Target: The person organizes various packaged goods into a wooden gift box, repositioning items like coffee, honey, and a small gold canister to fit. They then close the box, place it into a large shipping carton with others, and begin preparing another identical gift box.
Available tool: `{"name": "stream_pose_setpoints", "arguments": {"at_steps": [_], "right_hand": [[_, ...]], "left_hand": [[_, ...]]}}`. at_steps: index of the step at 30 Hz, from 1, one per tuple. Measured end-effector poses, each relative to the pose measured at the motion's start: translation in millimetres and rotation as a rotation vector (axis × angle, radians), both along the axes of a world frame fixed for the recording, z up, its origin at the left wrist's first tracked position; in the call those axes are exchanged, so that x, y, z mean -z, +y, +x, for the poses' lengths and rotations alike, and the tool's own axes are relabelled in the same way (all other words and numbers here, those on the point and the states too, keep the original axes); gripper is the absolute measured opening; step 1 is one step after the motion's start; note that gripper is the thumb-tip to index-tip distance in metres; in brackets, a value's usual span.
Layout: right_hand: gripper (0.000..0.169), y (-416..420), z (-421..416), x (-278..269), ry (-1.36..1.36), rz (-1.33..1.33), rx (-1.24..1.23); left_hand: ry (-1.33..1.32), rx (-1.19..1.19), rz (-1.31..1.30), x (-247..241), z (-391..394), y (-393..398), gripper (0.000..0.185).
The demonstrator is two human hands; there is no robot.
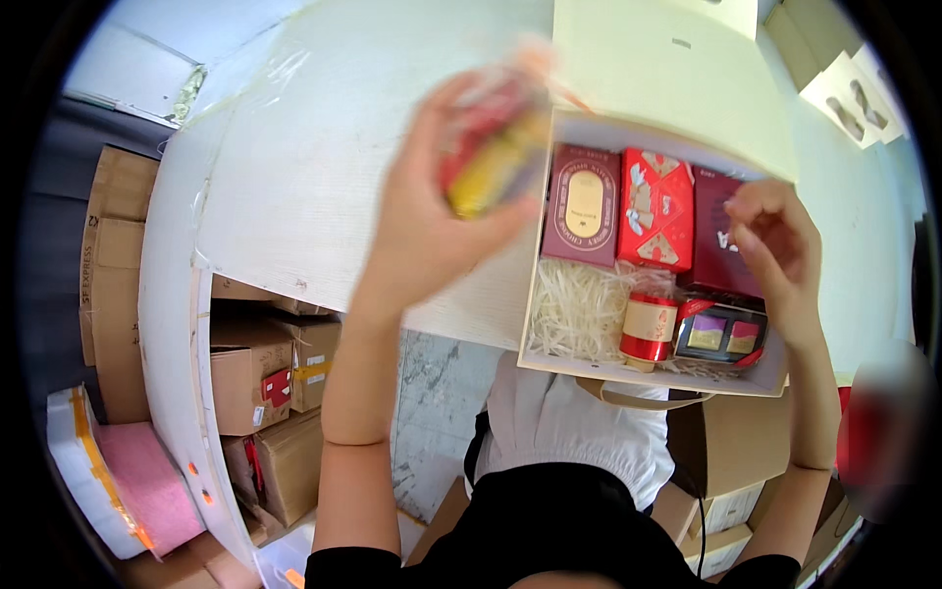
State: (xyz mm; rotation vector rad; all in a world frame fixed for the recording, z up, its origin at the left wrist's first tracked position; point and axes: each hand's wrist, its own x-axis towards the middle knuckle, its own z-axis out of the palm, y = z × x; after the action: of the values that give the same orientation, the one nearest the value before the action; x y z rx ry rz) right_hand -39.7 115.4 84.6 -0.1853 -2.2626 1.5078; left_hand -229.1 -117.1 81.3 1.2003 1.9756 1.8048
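My left hand [434, 213] is raised over the white table, gripping a clear plastic packet [497, 140] with red and yellow contents. Motion blurs the packet, so its details are lost. To its right stands an open cream gift box [655, 379]. Inside, along the far side, are a mauve carton [583, 210], a red patterned carton [653, 221] and a dark maroon box [710, 254]. Nearer me are a red jar or tin with a cream label [650, 327] and a black windowed pack [721, 335]. My right hand [784, 250] hovers over the maroon box, fingers loosely curled, nothing visible in them.
Pale shredded filler [581, 316] covers the gift box's near-left corner. Its lid [662, 66] lies folded back on the table [309, 184]. Cardboard cartons [250, 383] fill the shelf below left. More cartons [743, 442] stand below right. White handled boxes [846, 103] sit far right.
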Motion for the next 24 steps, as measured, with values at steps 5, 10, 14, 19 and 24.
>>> {"name": "stream_pose_setpoints", "arguments": {"at_steps": [5, 10, 14, 19, 24], "right_hand": [[0.048, -22, -49, -33, -0.129, -0.538, -0.008], [0.041, 0, -61, -26, 0.092, -0.66, -0.04], [0.036, 7, -52, -13, 0.226, -0.622, 0.013], [0.031, -2, -52, -9, 0.242, -0.432, 0.087], [0.029, 5, -54, -4, 0.318, -0.256, 0.125]], "left_hand": [[0.598, -0.186, -0.276, -20, 43, 66, 0.095], [0.264, 0.043, -0.016, -23, 31, 100, 0.085], [-0.584, 0.319, 0.29, -11, 17, 107, 0.062], [-1.15, 0.769, 0.264, 5, 13, 97, 0.049], [-0.991, 0.657, 0.099, 9, 18, 97, 0.044]]}}
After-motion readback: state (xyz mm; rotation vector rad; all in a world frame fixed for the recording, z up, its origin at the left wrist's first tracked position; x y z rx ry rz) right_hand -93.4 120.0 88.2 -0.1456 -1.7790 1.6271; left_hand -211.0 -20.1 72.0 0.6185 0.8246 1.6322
